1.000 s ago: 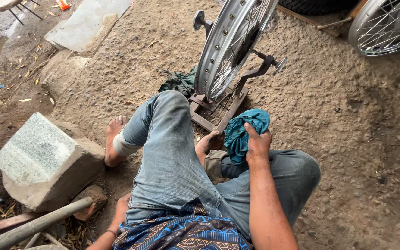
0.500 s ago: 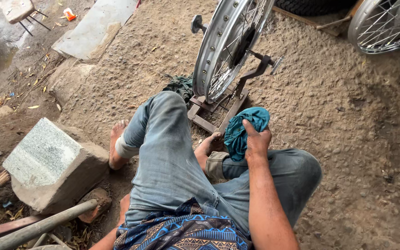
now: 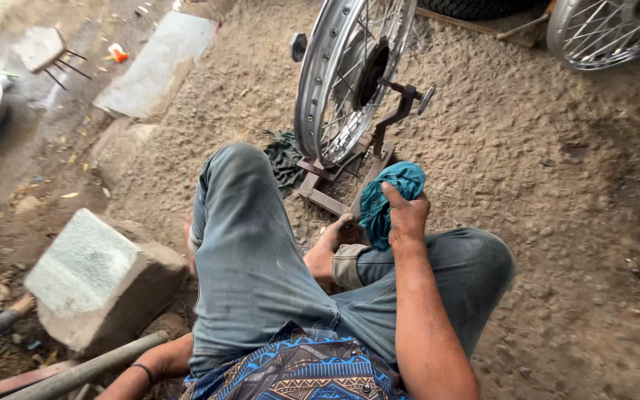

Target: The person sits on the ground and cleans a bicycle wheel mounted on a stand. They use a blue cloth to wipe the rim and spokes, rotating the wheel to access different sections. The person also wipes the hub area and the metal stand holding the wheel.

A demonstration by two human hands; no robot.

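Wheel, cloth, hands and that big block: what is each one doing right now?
Spoked wheel: upright, mounted in a metal stand.
Teal cloth: bunched up, gripped by the right hand.
Left hand: hidden low behind the leg.
Concrete block: tilted on the dirt.
Dark rag: crumpled beside the stand.

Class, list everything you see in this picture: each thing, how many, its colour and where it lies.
rag: one, teal, in the right hand
wheel: one, silver, spoked, upright on the stand
stand: one, brown metal, on the dirt ahead
dark cloth: one, green, left of the stand
second wheel: one, silver, top right
block: one, grey stone, left
pipe: one, grey, bottom left
right hand: fingers gripping the rag
left hand: out of view
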